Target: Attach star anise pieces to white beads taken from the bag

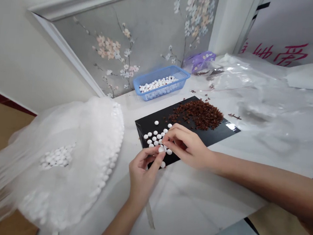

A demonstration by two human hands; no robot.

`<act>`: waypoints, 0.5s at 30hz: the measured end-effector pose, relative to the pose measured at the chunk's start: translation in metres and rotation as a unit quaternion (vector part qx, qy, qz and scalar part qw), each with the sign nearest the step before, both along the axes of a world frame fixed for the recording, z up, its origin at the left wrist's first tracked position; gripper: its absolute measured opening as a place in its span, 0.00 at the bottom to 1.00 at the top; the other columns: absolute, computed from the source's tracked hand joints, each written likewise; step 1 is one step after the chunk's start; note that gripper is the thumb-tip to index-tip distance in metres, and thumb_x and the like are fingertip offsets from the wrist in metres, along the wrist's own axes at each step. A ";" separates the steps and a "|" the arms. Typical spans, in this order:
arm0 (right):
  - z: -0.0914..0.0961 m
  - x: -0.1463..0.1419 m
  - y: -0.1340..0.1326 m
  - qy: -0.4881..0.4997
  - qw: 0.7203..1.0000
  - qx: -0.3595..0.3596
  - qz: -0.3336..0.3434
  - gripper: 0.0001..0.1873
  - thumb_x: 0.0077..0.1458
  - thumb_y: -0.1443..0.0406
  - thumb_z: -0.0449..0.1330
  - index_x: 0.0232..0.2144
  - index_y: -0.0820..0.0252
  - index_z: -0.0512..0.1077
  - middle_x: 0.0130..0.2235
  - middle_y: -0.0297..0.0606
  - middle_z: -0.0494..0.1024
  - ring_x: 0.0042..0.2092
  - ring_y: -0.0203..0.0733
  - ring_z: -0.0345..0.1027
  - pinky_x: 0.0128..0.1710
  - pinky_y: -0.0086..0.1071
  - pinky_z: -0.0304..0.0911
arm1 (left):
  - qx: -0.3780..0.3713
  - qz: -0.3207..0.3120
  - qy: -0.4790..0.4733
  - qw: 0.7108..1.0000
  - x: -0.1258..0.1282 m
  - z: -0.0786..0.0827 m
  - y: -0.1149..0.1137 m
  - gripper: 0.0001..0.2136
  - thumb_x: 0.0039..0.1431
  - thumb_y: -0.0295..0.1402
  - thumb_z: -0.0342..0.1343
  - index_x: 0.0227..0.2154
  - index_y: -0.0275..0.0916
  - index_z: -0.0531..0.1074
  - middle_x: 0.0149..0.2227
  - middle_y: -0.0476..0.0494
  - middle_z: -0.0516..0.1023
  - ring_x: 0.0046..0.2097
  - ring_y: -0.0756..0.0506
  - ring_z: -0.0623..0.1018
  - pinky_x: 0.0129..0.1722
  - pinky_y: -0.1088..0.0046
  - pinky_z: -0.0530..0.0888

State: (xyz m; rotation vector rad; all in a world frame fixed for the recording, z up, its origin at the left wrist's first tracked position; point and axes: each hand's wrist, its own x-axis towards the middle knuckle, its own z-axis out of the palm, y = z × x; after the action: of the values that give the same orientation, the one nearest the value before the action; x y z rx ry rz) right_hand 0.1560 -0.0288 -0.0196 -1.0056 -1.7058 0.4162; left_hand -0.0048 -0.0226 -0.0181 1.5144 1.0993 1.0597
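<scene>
A black sheet lies on the white table. Several small white round pieces are scattered on its near end. A heap of brown star-shaped bits covers its far end. My left hand pinches one white round piece between thumb and forefinger at the sheet's near edge. My right hand meets it from the right, fingertips pinched together at the same piece. What the right fingers hold is too small to see.
A big clear bag full of white round pieces sags at the left table edge. A blue basket holding more of them stands at the back by the flowered wall panel. Crumpled clear plastic and a purple box lie at the back right.
</scene>
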 end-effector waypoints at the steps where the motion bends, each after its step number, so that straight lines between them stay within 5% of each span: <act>1: 0.001 0.000 0.000 0.006 1.000 -0.002 0.002 0.03 0.56 0.69 0.53 0.31 0.61 0.65 0.30 0.33 0.63 0.24 0.28 0.53 0.21 0.24 0.53 | -0.005 0.000 0.002 1.000 0.000 0.001 0.000 0.06 0.49 0.33 0.59 0.30 0.37 0.74 0.32 0.47 0.76 0.32 0.52 0.75 0.32 0.81 0.73; 15: 0.001 0.001 -0.001 -0.010 1.000 0.002 0.002 0.03 0.57 0.70 0.52 0.31 0.60 0.64 0.30 0.33 0.64 0.25 0.29 0.54 0.22 0.24 0.53 | -0.001 -0.033 -0.011 0.999 -0.002 0.005 -0.002 0.07 0.52 0.33 0.56 0.33 0.36 0.74 0.35 0.43 0.77 0.36 0.49 0.76 0.36 0.77 0.73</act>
State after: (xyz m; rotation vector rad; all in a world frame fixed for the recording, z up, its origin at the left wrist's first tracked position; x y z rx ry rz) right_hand 0.1569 -0.0296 -0.0182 -1.0064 -1.7263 0.4056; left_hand -0.0071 -0.0244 -0.0129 1.5227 1.0280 1.0274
